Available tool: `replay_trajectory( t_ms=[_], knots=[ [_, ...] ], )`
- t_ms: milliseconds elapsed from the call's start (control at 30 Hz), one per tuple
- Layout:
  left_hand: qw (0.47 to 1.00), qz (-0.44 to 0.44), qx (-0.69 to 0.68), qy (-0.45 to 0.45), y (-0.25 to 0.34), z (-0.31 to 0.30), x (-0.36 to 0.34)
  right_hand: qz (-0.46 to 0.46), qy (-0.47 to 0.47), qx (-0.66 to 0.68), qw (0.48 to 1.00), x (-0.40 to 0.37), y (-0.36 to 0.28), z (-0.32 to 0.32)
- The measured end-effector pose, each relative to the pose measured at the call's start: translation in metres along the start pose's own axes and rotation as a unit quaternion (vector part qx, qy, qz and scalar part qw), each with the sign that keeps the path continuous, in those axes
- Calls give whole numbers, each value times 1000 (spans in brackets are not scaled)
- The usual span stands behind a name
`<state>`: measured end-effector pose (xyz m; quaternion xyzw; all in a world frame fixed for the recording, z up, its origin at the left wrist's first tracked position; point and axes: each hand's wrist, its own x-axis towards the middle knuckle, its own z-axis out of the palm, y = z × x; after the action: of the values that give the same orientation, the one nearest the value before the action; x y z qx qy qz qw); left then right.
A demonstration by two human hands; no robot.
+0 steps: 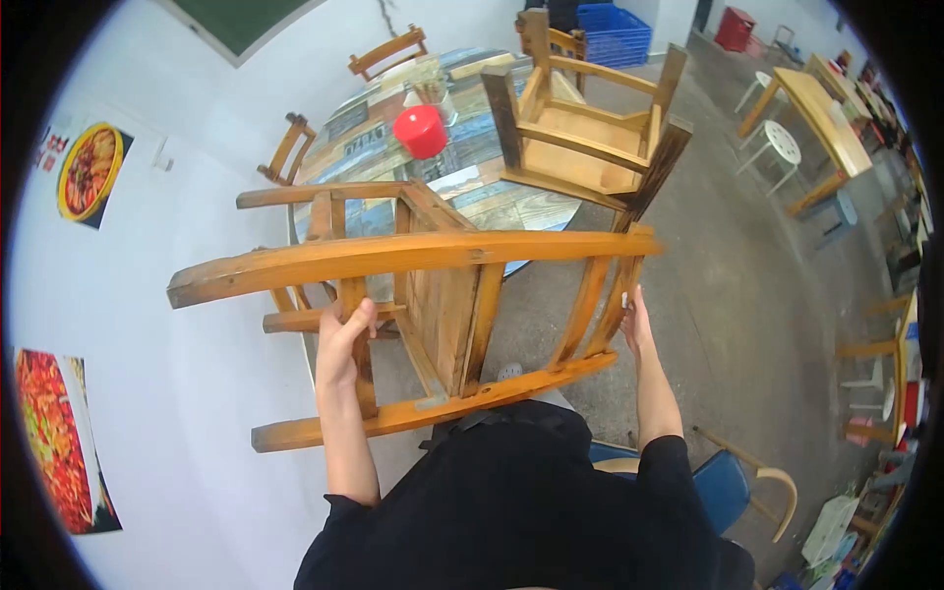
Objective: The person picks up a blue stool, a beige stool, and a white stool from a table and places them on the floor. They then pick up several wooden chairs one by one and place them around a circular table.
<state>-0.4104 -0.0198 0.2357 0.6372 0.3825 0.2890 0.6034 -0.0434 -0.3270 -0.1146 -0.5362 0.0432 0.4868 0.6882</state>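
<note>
A wooden chair (423, 256) is held tipped on its side in front of my body, its legs pointing left and its backrest to the right. My left hand (346, 339) is wrapped round a crossbar between the legs. On the other side, my right hand (637, 320) grips the end rail of the backrest; part of its fingers is hidden behind the wood. Beyond the chair stands a round table (536, 208) with a patchwork plank pattern. Another wooden chair (580, 162) rests upside down at its right side, legs up.
On the table are a red round container (420, 132) and a holder with sticks (430, 88). More chairs (285, 152) stand around it by the white wall. A blue chair (723, 490) is behind me at right. Further right are a wooden table (821, 113) and white stools (783, 143).
</note>
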Motion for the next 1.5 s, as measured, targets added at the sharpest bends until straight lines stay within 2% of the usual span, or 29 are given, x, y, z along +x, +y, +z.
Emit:
replay_trajectory(
  t_ms=[33, 133, 300, 400, 533, 633, 767, 833, 933, 967, 1067, 1133, 1167, 1200, 1267, 1300, 1367, 1400, 1433, 1467, 1500],
  knots=[
    [1000, -16, -7, 14, -6, -15, -6, -72, 45, -8, 996, 9, 0, 17],
    [995, -51, -38, 74, -24, -45, -30, -57, -22, -26, 998, 21, -24, 32],
    [971, -67, -141, 182, -84, -90, -99, -47, -49, -138, 988, 27, -68, 89],
    [950, -56, -183, 247, -118, -115, -148, 11, -143, -212, 967, 43, -92, 128],
    [917, -41, -274, 288, -172, -152, -205, 7, -283, -366, 886, 33, -130, 236],
    [877, -48, -350, 326, -224, -176, -239, -7, -316, -412, 855, 12, -133, 318],
    [824, -52, -440, 353, -295, -197, -269, -29, -420, -493, 761, -16, -124, 402],
    [795, -64, -468, 381, -318, -195, -278, -24, -435, -498, 750, -37, -114, 438],
    [770, -131, -456, 427, -343, -198, -277, -23, -434, -538, 722, -86, -98, 490],
    [790, -109, -492, 349, -404, -220, -296, -30, -450, -547, 705, -97, -89, 502],
    [776, -275, -395, 407, -442, -228, -290, -38, -476, -589, 652, -130, -50, 524],
    [755, -465, -258, 384, -441, -236, -276, -70, -522, -541, 656, -156, -5, 528],
    [727, -554, -179, 365, -433, -241, -272, -82, -530, -571, 622, -157, 20, 528],
    [747, -503, -237, 364, -424, -245, -265, -98, -536, -600, 585, -154, 42, 527],
    [774, -396, -348, 350, -399, -246, -250, -117, -525, -624, 566, -155, 73, 523],
    [799, -364, -356, 320, -378, -242, -234, -127, -521, -639, 552, -152, 84, 520],
    [838, -308, -369, 260, -333, -228, -213, -138, -495, -647, 563, -142, 109, 500],
    [830, -315, -391, 242, -324, -219, -201, -146, -484, -650, 568, -133, 124, 490],
    [823, -321, -411, 224, -317, -211, -187, -208, -490, -628, 568, -119, 140, 470],
    [816, -327, -431, 203, -308, -202, -176, -201, -474, -646, 563, -112, 148, 456],
    [781, -338, -486, 201, -296, -196, -164, -195, -456, -665, 558, -104, 151, 446]
  ],
)
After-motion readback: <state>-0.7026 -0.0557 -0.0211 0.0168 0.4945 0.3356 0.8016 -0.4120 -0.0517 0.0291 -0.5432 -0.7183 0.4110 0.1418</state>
